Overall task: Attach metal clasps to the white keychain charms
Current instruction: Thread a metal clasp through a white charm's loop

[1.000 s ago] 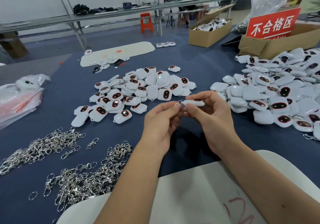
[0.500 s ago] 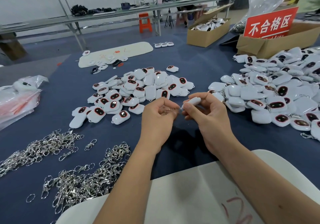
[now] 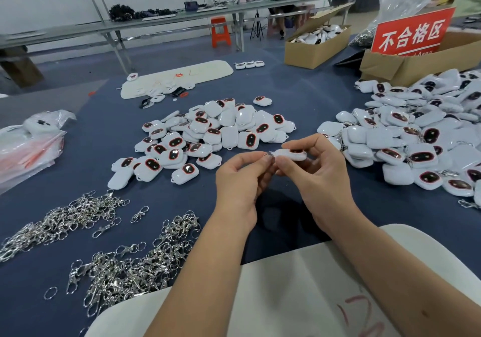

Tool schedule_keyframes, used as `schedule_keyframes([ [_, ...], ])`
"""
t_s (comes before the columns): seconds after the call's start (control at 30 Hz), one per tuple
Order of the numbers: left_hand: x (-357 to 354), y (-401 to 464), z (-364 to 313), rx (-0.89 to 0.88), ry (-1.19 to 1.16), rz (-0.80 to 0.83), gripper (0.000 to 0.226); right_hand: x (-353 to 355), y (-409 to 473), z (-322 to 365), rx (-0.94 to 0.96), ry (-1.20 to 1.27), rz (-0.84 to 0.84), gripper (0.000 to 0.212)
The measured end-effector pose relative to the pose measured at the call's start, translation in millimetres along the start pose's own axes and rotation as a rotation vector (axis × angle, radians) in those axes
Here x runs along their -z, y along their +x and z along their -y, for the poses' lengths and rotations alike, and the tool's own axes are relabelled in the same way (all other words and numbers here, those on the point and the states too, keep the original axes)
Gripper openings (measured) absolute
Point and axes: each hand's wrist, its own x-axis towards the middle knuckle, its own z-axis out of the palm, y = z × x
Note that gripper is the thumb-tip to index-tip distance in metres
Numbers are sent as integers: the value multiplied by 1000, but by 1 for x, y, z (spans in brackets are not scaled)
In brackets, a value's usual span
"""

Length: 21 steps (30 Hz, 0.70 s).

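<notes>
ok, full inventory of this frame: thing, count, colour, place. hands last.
held charm: one, white, in the right hand's fingertips
centre charm pile: many, white with dark ovals, mid table
right charm pile: many, white, some with metal clasps, right side
clasp heaps: two, silver, near left
loose ring: one, silver, by the near heap
table: one, blue cover
near board: one, white with red marks, under the forearms
far board: one, white, far centre
plastic bag: one, clear with red, left edge
cardboard boxes: two, brown, far right
red sign: one, on the right box
orange stool: one, background
left hand: pinches a small metal piece at the charm's end
right hand: pinches the charm
</notes>
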Motion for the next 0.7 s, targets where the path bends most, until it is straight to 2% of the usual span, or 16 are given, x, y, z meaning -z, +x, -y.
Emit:
schedule_keyframes([
  [0.2, 3, 0, -3, -26, 89, 22, 10, -1, 0, 1, 4, -4, 15, 23],
  [0.4, 15, 9, -7, -230, 474, 125, 15, 0, 1, 1, -27, 19, 6, 22],
  [0.57, 26, 12, -11, -315, 791, 217, 26, -1, 2, -2, -80, -21, 77, 25],
  [0.63, 29, 11, -12, -313, 773, 225, 23, -1, 3, -2, -93, -28, 85, 23],
  [0.7, 24, 8, -10, -286, 644, 159, 13, 0, 3, -2, -70, -2, 84, 20],
])
